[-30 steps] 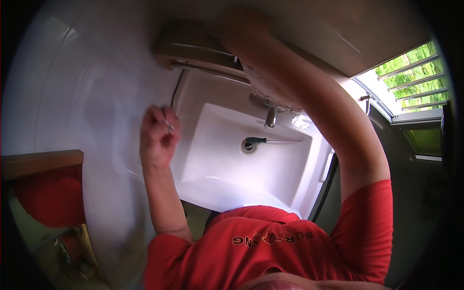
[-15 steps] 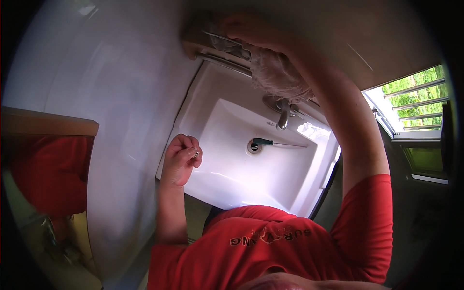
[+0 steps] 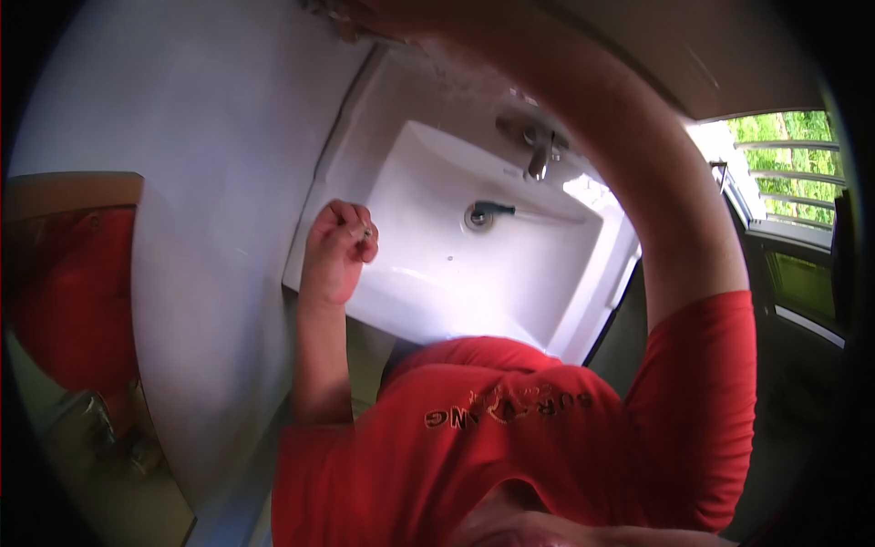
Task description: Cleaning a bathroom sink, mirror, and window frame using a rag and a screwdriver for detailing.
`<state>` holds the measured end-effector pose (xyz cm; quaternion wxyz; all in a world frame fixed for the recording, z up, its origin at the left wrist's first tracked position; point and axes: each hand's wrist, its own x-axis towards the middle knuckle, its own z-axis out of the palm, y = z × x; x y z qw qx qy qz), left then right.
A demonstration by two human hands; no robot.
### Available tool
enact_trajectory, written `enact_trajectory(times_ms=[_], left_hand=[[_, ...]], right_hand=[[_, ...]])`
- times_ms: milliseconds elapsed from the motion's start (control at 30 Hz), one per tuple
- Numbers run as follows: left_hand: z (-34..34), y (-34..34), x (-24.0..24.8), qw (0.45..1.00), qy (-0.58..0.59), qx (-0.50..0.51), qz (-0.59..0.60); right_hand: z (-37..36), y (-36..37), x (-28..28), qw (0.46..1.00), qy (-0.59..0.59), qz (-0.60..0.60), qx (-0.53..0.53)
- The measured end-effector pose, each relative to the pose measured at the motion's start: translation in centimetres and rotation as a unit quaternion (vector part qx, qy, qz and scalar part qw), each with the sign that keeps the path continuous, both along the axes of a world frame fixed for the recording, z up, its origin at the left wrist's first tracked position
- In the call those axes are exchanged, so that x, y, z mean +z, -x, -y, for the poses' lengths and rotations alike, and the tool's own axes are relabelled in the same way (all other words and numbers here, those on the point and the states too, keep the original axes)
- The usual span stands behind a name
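Left hand [image 3: 339, 252] is pinching something small [image 3: 366, 234]. Blur is hiding the right hand's [image 3: 369, 13] grip. The sink [image 3: 437, 301] is holding a screwdriver [image 3: 495, 209].

Left hand [image 3: 340, 251] raised, fingers [image 3: 349, 217] curled, right arm [image 3: 638, 155] reaching far forward.
The left forearm [image 3: 322, 365] points ahead; the right arm arcs leftward, its dim hand [image 3: 369, 13] at the view's top edge.

Downward head view (fisheye) over sink [image 3: 510, 283]

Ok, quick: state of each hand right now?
Left hand: closed, pinching a small shiny thing.
Right hand: at the top edge, blurred; can't tell.
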<state>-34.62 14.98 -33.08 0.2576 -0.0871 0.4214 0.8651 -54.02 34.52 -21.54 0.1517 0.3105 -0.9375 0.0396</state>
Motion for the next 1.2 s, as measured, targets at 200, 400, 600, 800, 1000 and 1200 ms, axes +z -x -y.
enact_trajectory(times_ms=[200, 400, 600, 800, 1000, 1200], left_hand=[[0.4, 0.0, 0.2, 1.0, 0.025, 0.017, 0.002], [1.6, -1.8, 0.4, 0.998, 0.051, 0.038, -0.023], [1.7, -3.5, 0.7, 0.997, 0.064, 0.041, -0.023], [1.6, -4.0, 1.5, 0.997, 0.056, 0.031, -0.042], [1.2, -3.8, 1.0, 0.998, 0.055, 0.008, -0.041], [-0.8, -3.1, 4.2, 0.993, 0.065, -0.024, -0.097]], right_hand=[[-0.4, -0.9, -1.5, 0.979, -0.079, -0.17, 0.074], [-2.2, -6.3, -1.5, 0.948, -0.21, -0.237, 0.014], [-6.3, -11.0, -2.4, 0.938, -0.157, -0.309, -0.007], [-9.6, -13.4, -1.7, 0.951, -0.114, -0.279, 0.068], [-15.4, -18.6, -0.5, 0.96, -0.144, -0.237, 0.025], [-18.4, -21.3, -2.1, 0.947, -0.121, -0.284, 0.086]])
